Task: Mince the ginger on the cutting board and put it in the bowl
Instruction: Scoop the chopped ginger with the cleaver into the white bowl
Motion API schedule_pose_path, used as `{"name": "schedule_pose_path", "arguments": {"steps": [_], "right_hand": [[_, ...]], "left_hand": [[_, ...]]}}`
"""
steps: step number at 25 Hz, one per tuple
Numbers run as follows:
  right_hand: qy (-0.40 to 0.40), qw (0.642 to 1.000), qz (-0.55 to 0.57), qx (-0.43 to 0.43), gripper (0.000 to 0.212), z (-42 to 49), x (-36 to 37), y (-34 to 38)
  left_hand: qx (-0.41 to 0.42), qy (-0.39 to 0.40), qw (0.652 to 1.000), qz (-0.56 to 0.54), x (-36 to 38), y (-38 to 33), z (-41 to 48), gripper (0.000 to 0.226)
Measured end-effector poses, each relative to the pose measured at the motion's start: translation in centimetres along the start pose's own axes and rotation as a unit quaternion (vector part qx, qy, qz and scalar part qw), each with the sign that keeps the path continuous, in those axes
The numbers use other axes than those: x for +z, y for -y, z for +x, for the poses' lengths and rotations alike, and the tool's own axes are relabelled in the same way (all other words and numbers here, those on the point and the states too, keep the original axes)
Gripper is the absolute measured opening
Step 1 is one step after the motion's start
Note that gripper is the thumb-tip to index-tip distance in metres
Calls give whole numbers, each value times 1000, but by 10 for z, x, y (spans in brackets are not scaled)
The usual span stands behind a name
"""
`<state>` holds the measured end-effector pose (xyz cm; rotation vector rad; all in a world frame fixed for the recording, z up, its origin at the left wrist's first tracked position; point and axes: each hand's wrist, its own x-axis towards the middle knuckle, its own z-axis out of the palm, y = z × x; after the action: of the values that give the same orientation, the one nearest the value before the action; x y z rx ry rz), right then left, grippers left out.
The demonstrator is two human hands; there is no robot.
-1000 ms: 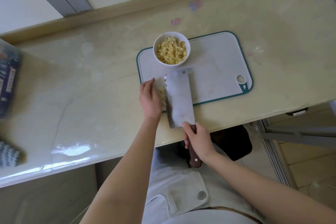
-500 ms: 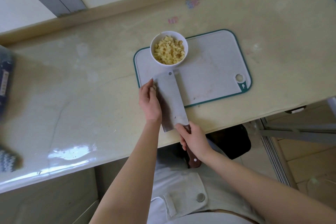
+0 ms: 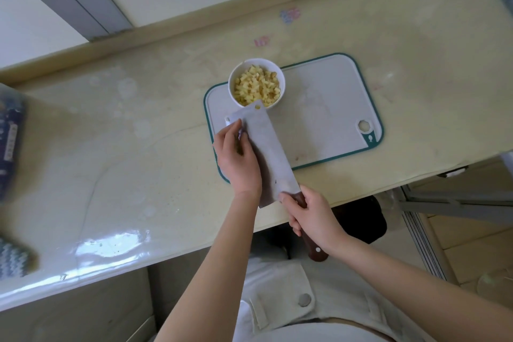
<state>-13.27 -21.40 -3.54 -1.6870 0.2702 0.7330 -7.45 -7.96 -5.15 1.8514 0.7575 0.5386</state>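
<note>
Transfer step, by the look of it. Ginger [image 3: 256,87], diced, fills bowl [image 3: 231,86], which stands on the far left corner of board [image 3: 319,125]. Board lies toward the right end of tabletop [image 3: 138,147], its near edge close to the tabletop's front edge.

Cleaver [image 3: 266,147] slants across the board's left side, from the near edge up to the bowl, with its tip at the bowl's near rim. I cannot tell if it touches. Right hand [image 3: 311,214] is wrapped round the handle [image 3: 316,251], out past the tabletop's front edge. Left hand [image 3: 238,158] lies along the blade's left side, fingers fairly straight, fingertips [image 3: 237,125] pressing on the blade face near the tip and grasping nothing. Anything under those fingers is hidden, so there is no telling whether a load rides on the blade. No pile shows on the bare board.

Judged stage: a late or last scrape into the bowl, task nearly done. Next move calls for bringing the blade tip over the rim, tilting it, and sliding the left fingers toward the tip to push bits off. Keep the fingers clear of the cutting edge and do not nudge the small bowl.
</note>
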Motion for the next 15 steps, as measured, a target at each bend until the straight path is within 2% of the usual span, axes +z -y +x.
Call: {"name": "schedule_pose_path", "arguments": {"steps": [6,9,15], "right_hand": [[-64,996,44,-54,23,24,1,44],[-78,993,49,-75,28,42,-2,62],[-123,988,64,-62,27,65,2,78]], "left_hand": [[66,75,995,-20,30,-43,54,23],[96,98,990,-19,46,-53,77,21],[76,139,987,-5,57,-47,95,25]]}}
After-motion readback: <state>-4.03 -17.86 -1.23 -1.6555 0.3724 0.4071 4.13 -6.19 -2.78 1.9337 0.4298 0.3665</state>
